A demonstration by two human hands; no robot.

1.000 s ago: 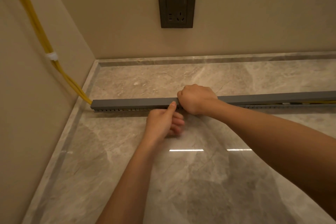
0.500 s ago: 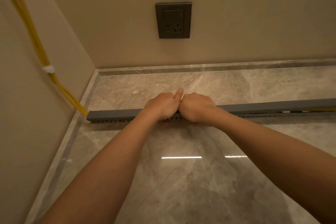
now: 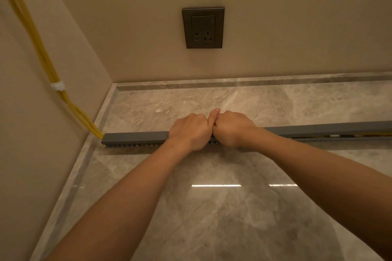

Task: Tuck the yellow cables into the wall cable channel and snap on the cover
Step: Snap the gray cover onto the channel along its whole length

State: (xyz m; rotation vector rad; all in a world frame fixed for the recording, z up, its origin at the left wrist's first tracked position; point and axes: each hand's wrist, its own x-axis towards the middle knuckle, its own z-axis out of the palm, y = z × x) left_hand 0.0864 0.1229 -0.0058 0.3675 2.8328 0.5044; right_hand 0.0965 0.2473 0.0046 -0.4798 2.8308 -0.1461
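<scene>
The left hand (image 3: pixel 191 131) and right hand (image 3: pixel 231 128) curl side by side over the grey cover (image 3: pixel 135 136) atop the slotted channel (image 3: pixel 131 144) on the marble surface (image 3: pixel 212 218); stiff, light plastic, probably best pressed from above

Two plain beige painted walls (image 3: pixel 275 17), meeting in a corner at the left. On the far one, a dark grey square plastic socket plate (image 3: pixel 203 27), set well above the floor. Below, glossy grey-beige marble-veined floor tiles (image 3: pixel 212 229), edged by a paler grey stone border strip (image 3: pixel 254 83) along both walls. Two thin bright light reflections (image 3: pixel 216 185) on the polish.
</scene>
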